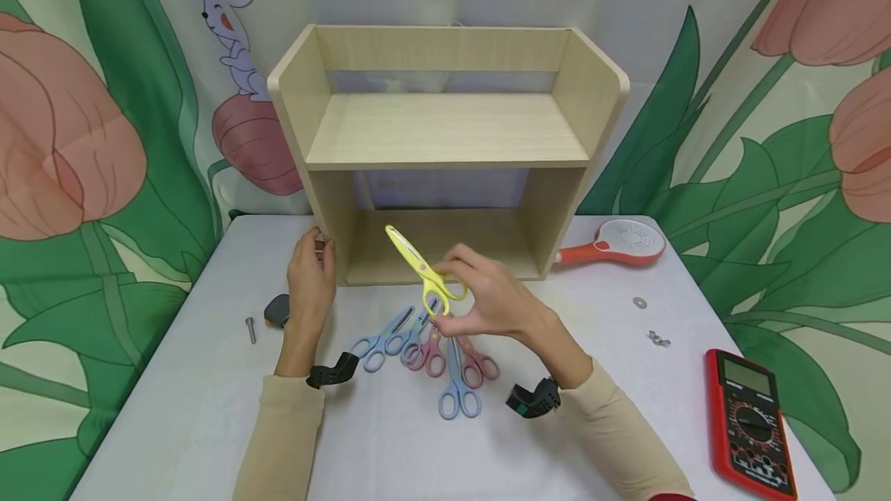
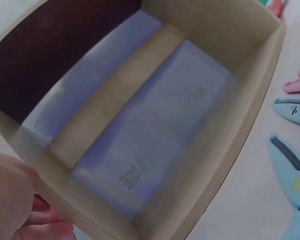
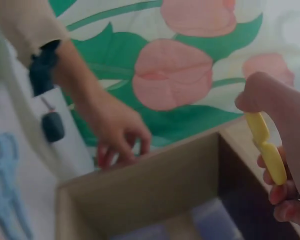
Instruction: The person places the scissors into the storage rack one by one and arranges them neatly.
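The right hand [image 1: 487, 296] pinches the yellow scissors [image 1: 423, 267] by their handles, holding them up before the lower compartment of a two-tier wooden shelf [image 1: 445, 130], with the blades together and pointing away and to the left. The left hand [image 1: 311, 277] rests its relaxed, loosely bent fingers against the outer side of the shelf's left panel.

Below the right hand, blue scissors [image 1: 455, 381] and pink scissors [image 1: 472, 356] lie bunched on the white desk [image 1: 174, 408] (some overlap). Beside the left wrist are a dark, rounded object [image 1: 277, 310] and a bolt [image 1: 250, 330].

To the right of the shelf lies a red-and-white paddle-shaped thing [image 1: 631, 241]; nearer the person come a washer [image 1: 640, 303], a small metal piece [image 1: 658, 341] and a red multimeter [image 1: 754, 416].
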A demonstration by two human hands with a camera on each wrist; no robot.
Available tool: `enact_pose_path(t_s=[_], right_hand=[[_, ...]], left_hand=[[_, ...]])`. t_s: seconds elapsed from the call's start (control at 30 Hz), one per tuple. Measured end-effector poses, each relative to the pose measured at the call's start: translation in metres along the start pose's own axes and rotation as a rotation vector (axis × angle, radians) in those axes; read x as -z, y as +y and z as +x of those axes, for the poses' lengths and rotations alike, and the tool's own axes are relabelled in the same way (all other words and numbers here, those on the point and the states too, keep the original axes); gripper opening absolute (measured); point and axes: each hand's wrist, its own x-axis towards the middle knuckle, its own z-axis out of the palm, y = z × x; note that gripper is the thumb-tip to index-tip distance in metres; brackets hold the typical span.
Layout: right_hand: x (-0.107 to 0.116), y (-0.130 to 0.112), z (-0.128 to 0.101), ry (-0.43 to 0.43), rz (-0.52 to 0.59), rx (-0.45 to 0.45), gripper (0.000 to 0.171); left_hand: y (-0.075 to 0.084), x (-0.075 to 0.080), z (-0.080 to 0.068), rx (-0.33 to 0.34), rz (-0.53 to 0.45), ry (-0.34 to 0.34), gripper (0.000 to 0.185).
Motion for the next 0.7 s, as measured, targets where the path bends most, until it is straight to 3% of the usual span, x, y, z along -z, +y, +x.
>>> enact_pose_path(t_s=[0.1,0.17,0.27,0.5,0.7], right_hand=[[0.007,0.001,0.044,0.122,-0.041,0.052,0.051],[0.010,0.004,0.070,0.172,-0.078,0.031,0.050],[0.010,0.009,0.104,0.177,-0.117,-0.054,0.050],[0.001,0.018,0.167,0.006,-0.195,-0.316,0.050],[-0.009,0.020,0.202,-0.178,-0.254,-0.451,0.059]], left_hand=[[-0.001,0.002,0.000,0.003,0.005,-0.017,0.035],[-0.002,0.002,0.000,0.005,0.006,-0.035,0.036],[-0.003,0.002,0.000,0.011,0.009,-0.064,0.037],[-0.003,0.004,0.000,0.018,0.023,-0.112,0.038],[-0.002,0.005,0.001,0.025,0.029,-0.107,0.040]])
